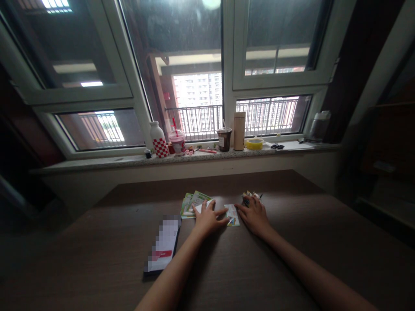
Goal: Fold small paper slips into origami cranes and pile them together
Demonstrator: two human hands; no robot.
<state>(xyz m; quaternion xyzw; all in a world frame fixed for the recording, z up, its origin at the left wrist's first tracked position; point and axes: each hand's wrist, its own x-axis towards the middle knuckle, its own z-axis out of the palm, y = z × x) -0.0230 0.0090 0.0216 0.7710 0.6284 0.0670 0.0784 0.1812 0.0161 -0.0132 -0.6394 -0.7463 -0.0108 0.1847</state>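
Note:
Fingers spread, my left hand (208,219) lies over a fanned group of green-edged printed cards (192,203) on the table. Its thumb side reaches to the left edge of a small printed card (232,214) lying flat between my hands. My right hand (254,212) rests just right of that card, with a fingertip at its upper right edge and the fingers apart. Under and beyond the right fingers is a small colourful pile (249,196), mostly hidden; I cannot tell what it is made of.
A phone (164,244) with a blurred screen lies left of my left forearm on the brown table (292,268). On the windowsill behind stand a checkered bottle (159,140), a pink cup (177,141), a dark drink cup (224,139), a tan flask (239,131) and yellow tape (254,144).

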